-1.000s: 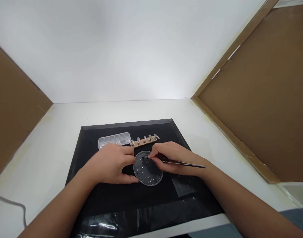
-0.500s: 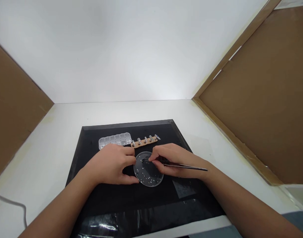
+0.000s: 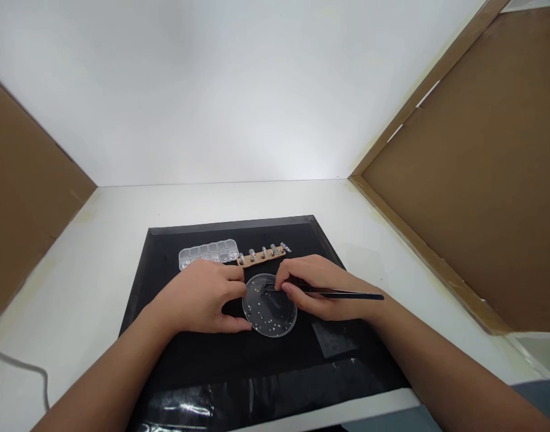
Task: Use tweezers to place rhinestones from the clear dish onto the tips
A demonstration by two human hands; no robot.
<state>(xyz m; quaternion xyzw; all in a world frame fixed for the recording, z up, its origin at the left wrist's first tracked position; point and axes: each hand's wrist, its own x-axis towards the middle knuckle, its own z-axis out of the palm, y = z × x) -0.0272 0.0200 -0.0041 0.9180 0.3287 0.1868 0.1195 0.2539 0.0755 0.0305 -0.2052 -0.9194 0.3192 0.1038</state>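
A clear round dish point(image 3: 269, 318) with several small pale beads in it lies on a black mat point(image 3: 239, 366). My left hand point(image 3: 203, 300) rests on the mat at the dish's left rim, thumb and fingers touching that rim. My right hand point(image 3: 322, 288) holds thin black tweezers point(image 3: 342, 294) whose tips reach into the dish's far half. Whether the tips grip a bead is too small to tell.
Behind the hands lie a clear compartment box point(image 3: 207, 254) and a tan strip point(image 3: 261, 255) carrying several small upright pieces. Brown cardboard panels stand at left point(image 3: 27, 204) and right point(image 3: 482, 168). A grey cable point(image 3: 27, 369) lies at the table's left front.
My right hand has shifted slightly to the right and farther, and the tweezers now lie flatter with their tips a little farther back in the dish. My left hand has stayed put.
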